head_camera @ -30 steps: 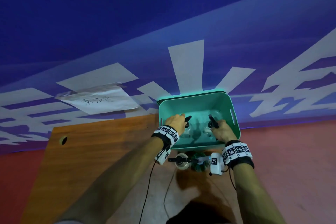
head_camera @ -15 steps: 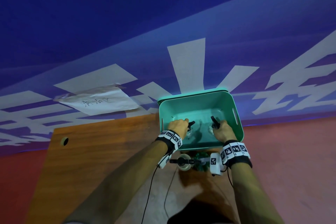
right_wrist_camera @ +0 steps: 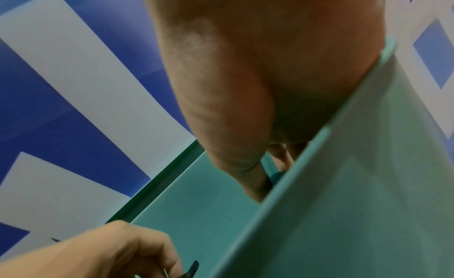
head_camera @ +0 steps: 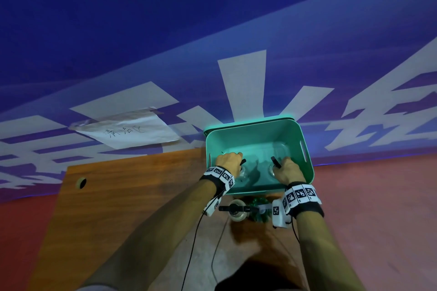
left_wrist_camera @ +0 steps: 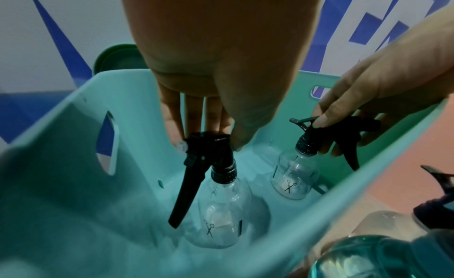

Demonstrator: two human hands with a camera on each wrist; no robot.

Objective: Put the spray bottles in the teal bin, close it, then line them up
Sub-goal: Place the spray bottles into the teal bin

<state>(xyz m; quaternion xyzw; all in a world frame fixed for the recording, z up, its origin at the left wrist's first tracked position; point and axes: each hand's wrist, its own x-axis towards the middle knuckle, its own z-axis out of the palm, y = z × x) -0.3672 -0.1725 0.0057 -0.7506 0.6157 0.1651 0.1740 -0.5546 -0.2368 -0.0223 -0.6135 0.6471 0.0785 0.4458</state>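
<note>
The open teal bin point(head_camera: 305, 172) stands at the table's far edge against the wall. Both my hands reach into it. My left hand point(head_camera: 228, 162) pinches the black trigger head of a clear spray bottle point(left_wrist_camera: 218, 214), upright low in the bin's left half. My right hand point(head_camera: 287, 169) grips the black head of a second clear bottle point(left_wrist_camera: 293, 177) in the right half. Whether their bases touch the floor I cannot tell. A third clear bottle point(head_camera: 235, 209) and a teal bottle point(head_camera: 260, 207) stand outside, just before the bin's near wall. The darker green lid point(left_wrist_camera: 117, 57) leans behind the bin.
The wooden table point(head_camera: 130, 196) stretches left, with a cable hole point(head_camera: 81, 182). A handwritten paper sheet point(head_camera: 132, 131) is taped to the blue and white wall. Red floor point(head_camera: 378, 208) lies to the right. Wrist cables hang below my forearms.
Both hands have sunk slightly lower into the bin with their bottles. The two bottles outside have not moved.
</note>
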